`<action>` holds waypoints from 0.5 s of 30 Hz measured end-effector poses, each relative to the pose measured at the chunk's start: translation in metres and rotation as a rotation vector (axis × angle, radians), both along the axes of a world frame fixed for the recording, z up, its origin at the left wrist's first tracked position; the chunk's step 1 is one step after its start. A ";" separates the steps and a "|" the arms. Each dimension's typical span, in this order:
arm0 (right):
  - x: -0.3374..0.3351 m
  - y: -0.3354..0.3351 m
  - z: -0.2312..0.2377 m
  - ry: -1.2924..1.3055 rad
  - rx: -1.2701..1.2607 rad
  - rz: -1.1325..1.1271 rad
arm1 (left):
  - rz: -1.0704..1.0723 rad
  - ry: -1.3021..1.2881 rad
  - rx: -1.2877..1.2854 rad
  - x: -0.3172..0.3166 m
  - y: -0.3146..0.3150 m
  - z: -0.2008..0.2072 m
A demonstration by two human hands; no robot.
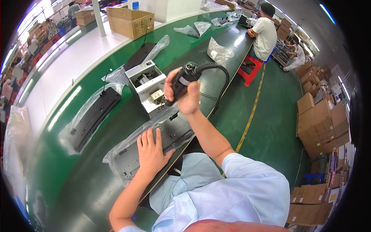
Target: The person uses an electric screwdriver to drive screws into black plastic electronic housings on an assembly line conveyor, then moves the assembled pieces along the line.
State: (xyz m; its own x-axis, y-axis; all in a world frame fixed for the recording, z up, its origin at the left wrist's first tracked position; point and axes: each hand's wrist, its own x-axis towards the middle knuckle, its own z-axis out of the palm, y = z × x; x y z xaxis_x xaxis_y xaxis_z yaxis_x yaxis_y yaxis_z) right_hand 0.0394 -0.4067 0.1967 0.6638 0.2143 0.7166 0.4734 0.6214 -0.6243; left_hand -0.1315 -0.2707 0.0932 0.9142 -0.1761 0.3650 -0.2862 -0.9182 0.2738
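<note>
On the table (91, 183), left hand (151, 152) spread over a panel (176, 136), the right hand (188, 98) gripped a tool (183, 80) whose slipping risked scratches.

The head view looks steeply down and ahead from just above a light-blue cloth shirt (235, 189), with the bare left hand (151, 156) and bare right hand (188, 101) close beneath the lens. Its wide fisheye circle (black at the corners) bows the near edge of the long, dark green, smooth worktop (87, 174), which slants across the view to a far end seen small, well away.
</note>
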 end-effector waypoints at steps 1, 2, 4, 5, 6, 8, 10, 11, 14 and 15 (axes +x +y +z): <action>0.005 0.009 -0.002 0.028 0.009 0.022 | 0.004 -0.005 0.003 -0.001 0.000 0.001; 0.008 0.021 -0.002 0.026 -0.013 -0.032 | 0.006 -0.011 0.005 -0.001 0.000 0.002; 0.013 0.036 -0.005 0.107 -0.143 -0.128 | 0.014 -0.008 0.001 -0.002 0.000 0.001; 0.015 0.039 -0.007 0.116 -0.134 -0.131 | 0.027 -0.001 -0.005 -0.002 0.001 0.001; 0.014 0.033 -0.010 0.120 -0.114 -0.085 | 0.030 -0.003 -0.006 -0.002 0.002 0.000; 0.004 0.019 -0.012 0.166 -0.126 -0.035 | 0.010 -0.012 -0.006 -0.006 0.003 0.001; -0.013 0.000 -0.017 0.197 -0.191 -0.019 | 0.006 -0.015 -0.012 -0.007 0.004 0.000; -0.020 -0.008 -0.023 0.218 -0.199 -0.005 | -0.009 -0.023 -0.013 -0.006 0.005 0.000; -0.043 -0.032 -0.024 0.235 -0.195 -0.018 | 0.002 -0.010 -0.019 -0.007 0.010 0.002; -0.044 -0.039 -0.026 0.215 -0.204 -0.010 | 0.008 -0.007 -0.019 -0.007 0.011 0.001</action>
State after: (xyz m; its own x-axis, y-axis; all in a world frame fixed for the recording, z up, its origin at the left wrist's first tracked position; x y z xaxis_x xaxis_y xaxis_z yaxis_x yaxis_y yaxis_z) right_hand -0.0048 -0.4457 0.1703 0.7983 0.3319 0.5025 0.3227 0.4686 -0.8223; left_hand -0.1388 -0.2598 0.0939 0.9128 -0.1617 0.3749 -0.2810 -0.9150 0.2894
